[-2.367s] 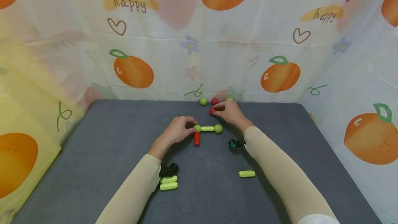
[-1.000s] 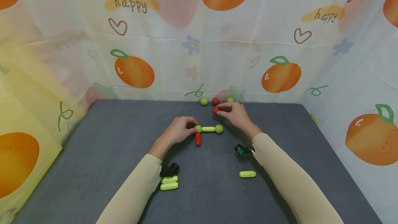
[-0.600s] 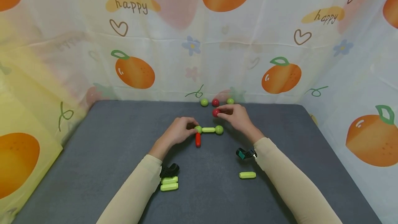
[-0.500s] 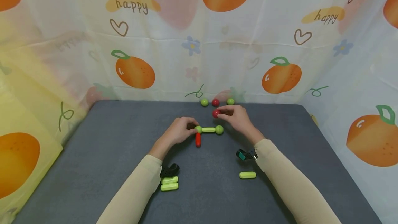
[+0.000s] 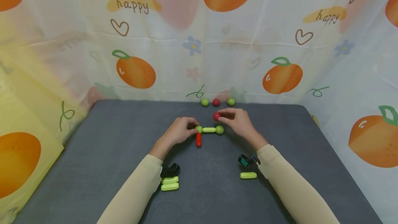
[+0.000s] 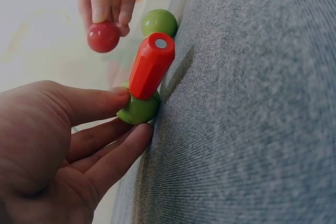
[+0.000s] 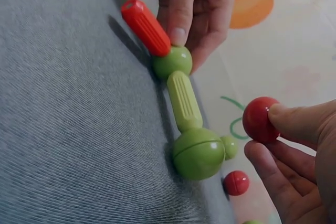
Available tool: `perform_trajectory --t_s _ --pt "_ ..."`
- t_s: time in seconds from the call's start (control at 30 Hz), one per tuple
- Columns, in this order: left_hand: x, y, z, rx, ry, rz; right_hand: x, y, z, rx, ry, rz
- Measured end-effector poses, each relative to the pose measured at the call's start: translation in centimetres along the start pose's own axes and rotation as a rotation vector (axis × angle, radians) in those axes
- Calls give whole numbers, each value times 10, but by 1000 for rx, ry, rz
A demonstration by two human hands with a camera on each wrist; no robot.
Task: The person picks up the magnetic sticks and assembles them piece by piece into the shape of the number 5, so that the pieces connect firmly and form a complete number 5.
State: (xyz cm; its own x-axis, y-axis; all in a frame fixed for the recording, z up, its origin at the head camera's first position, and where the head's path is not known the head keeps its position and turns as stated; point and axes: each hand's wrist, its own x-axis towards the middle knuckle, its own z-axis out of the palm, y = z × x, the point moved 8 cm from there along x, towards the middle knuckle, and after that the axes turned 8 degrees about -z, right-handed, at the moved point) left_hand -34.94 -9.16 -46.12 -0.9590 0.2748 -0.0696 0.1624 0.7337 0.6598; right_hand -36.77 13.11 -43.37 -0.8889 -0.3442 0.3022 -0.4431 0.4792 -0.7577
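My left hand [image 5: 179, 130] pinches a green ball [image 6: 137, 109] between thumb and fingers. From that ball a red magnetic rod [image 5: 198, 140] points toward me, its metal tip showing in the left wrist view. A light green rod [image 7: 185, 102] joins the same ball to a second green ball [image 7: 198, 153] on the right. My right hand [image 5: 237, 122] holds a red ball [image 7: 261, 119] between thumb and fingertips, just behind and above the second green ball.
At the table's back edge sit a green ball [image 5: 205, 102], a red ball [image 5: 216, 102] and another green ball [image 5: 231, 102]. Two light green rods [image 5: 169, 186] lie by the left wrist, and one more rod [image 5: 248, 175] lies at front right.
My right hand has drawn the red ball away from the back row, toward me and the joined pieces. The left hand stays at its green ball.
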Motion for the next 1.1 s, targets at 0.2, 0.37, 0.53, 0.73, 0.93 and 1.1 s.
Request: perform_trajectory --t_s 0.2,0.37,0.53,0.73,0.93,1.1 --pt "0 0 1 -6 -1 -1 -12 -8 -1 23 15 2" --pt "0 1 2 -1 -2 7 -20 -14 -2 32 35 3" --pt "0 1 3 -2 2 8 -27 -16 -1 52 46 1" --pt "0 1 3 -3 -2 3 -34 -19 2 58 35 0" --pt "0 0 3 0 0 9 -35 -24 6 61 9 -10" --pt "0 -1 2 9 8 18 -35 -30 11 68 -29 -34"
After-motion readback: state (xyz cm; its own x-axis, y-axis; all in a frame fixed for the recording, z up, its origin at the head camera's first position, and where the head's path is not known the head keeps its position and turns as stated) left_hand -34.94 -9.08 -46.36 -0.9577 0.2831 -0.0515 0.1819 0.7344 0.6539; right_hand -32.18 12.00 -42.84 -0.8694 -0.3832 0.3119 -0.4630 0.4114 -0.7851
